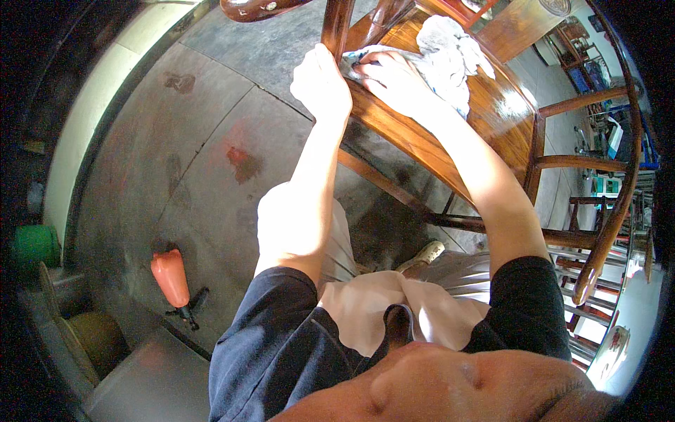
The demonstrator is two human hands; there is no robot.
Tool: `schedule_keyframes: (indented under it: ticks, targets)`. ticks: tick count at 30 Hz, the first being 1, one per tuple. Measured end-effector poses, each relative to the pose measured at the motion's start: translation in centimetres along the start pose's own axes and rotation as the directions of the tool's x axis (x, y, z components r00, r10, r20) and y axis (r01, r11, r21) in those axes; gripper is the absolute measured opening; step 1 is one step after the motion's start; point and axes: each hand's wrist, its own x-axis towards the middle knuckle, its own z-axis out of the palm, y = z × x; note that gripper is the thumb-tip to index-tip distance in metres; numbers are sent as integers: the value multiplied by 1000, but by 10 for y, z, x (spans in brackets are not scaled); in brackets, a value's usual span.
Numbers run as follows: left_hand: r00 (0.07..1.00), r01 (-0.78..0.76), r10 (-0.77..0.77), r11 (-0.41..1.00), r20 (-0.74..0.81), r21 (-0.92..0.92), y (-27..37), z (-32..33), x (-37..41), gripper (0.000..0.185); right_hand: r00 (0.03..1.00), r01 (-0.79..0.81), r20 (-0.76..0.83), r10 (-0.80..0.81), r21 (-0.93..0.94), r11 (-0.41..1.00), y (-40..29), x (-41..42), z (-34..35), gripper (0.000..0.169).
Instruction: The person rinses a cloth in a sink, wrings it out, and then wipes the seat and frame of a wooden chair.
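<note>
A varnished wooden armchair stands before me, its brown seat (pixel 408 134) lit by strong light. My left hand (pixel 320 84) is closed around the lower part of a dark wooden post (pixel 337 26) at the seat's left edge. Beside that post, my right hand (pixel 393 79) presses a damp-looking white cloth (pixel 448 50) against the seat, fingers bent over its near end. The rest of the cloth lies bunched on the wood beyond the hand. Glare washes out both hands, so finger detail is partly lost.
On the concrete floor (pixel 211 121) to my left lies an orange spray bottle (pixel 171 277) with a black trigger head. Reddish stains (pixel 243 162) mark the floor. The chair's curved armrest (pixel 630 184) rises at right, with more wooden furniture (pixel 596 211) behind it. A green container (pixel 37 245) stands far left.
</note>
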Motion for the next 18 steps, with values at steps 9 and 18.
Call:
schedule_keyframes:
  ticks: [9,18]
  targets:
    - [1000,-20,22,987,11,-158,-8,0,1,31,817,-556,-181,548,8,831,37,8,24,29]
    - [997,-72,70,994,-18,-80,-6,2,0,29,764,-642,-40,644,48,765,2,20,12,32]
